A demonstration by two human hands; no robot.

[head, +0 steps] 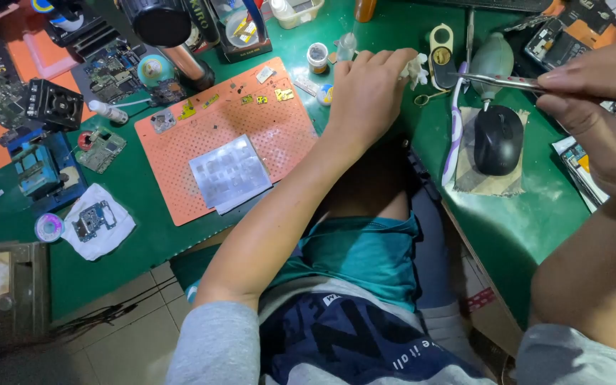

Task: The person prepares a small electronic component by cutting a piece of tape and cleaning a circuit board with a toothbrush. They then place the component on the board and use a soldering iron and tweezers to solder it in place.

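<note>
The perforated work mat (251, 135) lies on the table (536, 207), a stencil sheet (228, 173) on it; the computer mouse (498, 140) lies to the right, a circuit board (94, 221) to the left.

Orange perforated mat (279, 135), black mouse (498, 140), circuit board on cloth (93, 221).

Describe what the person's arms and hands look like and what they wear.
Both hands, left hand and right hand, are bare: no gloves, rings or watch visible. Forearms are uncovered. Grey short sleeves cover the upper arms on each side.
</note>
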